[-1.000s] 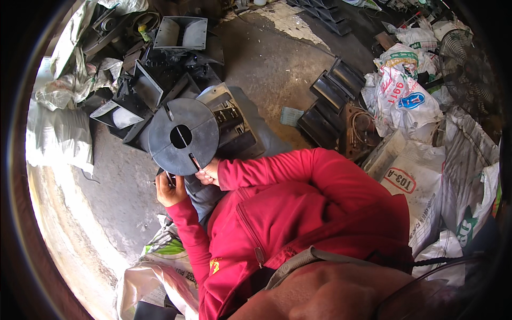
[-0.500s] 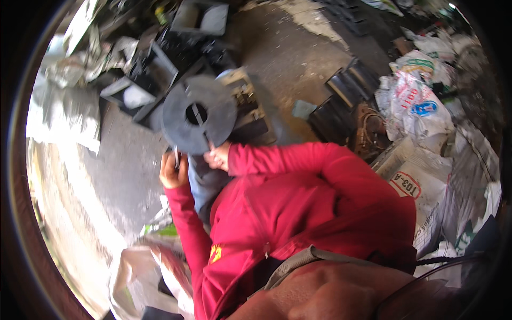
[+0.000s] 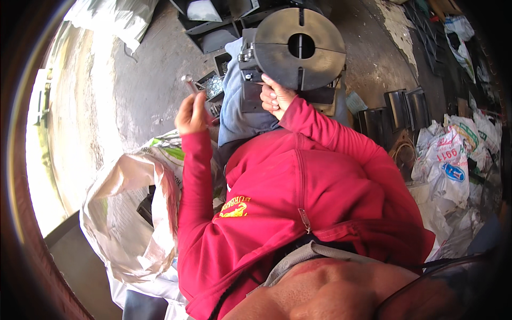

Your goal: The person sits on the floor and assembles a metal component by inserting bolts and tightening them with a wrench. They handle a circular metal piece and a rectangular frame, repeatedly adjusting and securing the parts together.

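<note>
A round black disc (image 3: pixel 272 37) with a central hole and slots sits on a dark metal fixture (image 3: pixel 256 97) in front of me. My right hand (image 3: pixel 276 97) is at the disc's near edge, fingers curled, a fingertip against the fixture close to a bolt (image 3: pixel 248 77). What lies inside those fingers is hidden. To the left, apart from the fixture, my left hand (image 3: pixel 192 114) is closed round a slim metal hand tool (image 3: pixel 188 81) with a shiny head pointing up. Its exact kind does not show. Between my hands lies my blue-clad leg (image 3: pixel 237 114).
A small tray of metal fasteners (image 3: pixel 212 86) stands beside the leg. Black box-shaped parts (image 3: pixel 213 38) lie beyond it, and more black parts (image 3: pixel 405 106) at right. A large white sack (image 3: pixel 128 208) stands near left; printed sacks (image 3: pixel 445 160) pile at right.
The view has shifted, so the disc and fixture appear further right. My left hand has drawn away from the disc with the tool; my right hand stays at its edge.
</note>
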Available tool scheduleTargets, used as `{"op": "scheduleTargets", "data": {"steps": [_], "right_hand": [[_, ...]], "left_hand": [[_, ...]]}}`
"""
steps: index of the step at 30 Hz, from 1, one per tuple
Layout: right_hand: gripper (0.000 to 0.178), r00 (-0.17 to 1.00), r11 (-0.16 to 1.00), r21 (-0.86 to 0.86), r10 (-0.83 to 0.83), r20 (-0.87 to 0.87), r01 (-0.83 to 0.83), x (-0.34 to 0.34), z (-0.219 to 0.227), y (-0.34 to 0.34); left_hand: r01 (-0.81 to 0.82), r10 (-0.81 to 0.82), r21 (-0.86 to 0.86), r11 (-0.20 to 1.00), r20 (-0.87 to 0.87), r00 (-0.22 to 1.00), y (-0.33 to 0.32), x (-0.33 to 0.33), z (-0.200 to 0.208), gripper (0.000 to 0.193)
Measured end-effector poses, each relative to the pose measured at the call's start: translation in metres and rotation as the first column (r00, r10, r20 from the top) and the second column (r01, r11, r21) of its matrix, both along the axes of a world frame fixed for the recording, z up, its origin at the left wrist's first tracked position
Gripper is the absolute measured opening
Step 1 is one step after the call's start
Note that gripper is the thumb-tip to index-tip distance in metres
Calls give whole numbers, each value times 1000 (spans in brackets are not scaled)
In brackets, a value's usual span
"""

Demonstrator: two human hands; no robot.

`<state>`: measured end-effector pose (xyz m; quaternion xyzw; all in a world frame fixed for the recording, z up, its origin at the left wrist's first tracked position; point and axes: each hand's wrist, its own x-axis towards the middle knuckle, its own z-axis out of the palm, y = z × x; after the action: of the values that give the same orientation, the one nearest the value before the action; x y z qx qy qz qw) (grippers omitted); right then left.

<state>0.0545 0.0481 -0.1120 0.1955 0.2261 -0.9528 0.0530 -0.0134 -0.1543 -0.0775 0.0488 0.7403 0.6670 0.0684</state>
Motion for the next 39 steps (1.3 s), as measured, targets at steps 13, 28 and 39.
{"op": "scheduleTargets", "data": {"steps": [13, 28, 39], "right_hand": [[33, 1000, 997, 74, -19, -7, 20, 0, 3, 0], [54, 994, 965, 243, 81, 72, -96, 2, 7, 4], [53, 972, 949, 287, 63, 228, -129, 6, 24, 2]], "left_hand": [[518, -662, 424, 743, 346, 665, -8, 14, -39, 29], [395, -558, 496, 773, 236, 795, 49, 51, -3, 39], [448, -608, 498, 742, 219, 764, 62, 45, -11, 23]]}}
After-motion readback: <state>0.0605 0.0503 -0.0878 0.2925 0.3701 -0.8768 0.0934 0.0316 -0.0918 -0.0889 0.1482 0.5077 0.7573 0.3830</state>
